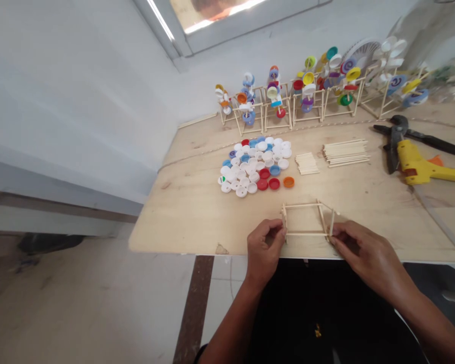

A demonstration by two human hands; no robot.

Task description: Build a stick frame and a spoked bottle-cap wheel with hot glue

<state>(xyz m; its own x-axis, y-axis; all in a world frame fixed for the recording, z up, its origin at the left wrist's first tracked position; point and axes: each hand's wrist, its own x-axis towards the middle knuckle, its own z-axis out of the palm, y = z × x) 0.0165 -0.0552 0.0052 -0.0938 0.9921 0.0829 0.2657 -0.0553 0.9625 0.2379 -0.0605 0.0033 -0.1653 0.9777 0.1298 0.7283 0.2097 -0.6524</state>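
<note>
At the table's front edge lies a small frame of thin wooden sticks (307, 234), with short sticks rising at its sides. My left hand (263, 248) pinches its left side between thumb and fingers. On the opposite side, my right hand (364, 250) pinches the frame's right corner beside an upright stick. Beyond the frame is a spread of bottle caps (256, 164), mostly white with some red, blue and orange. A bundle of short sticks (307, 164) and a bundle of longer sticks (346, 153) lie to the right of the caps.
A yellow glue gun (417, 163) and black-handled pliers (398, 134) lie at the right. Along the wall stands a row of stick frames carrying colourful cap wheels (276, 98). A white fan (364, 50) is behind them. A cord (205, 151) crosses the wooden table (182, 212).
</note>
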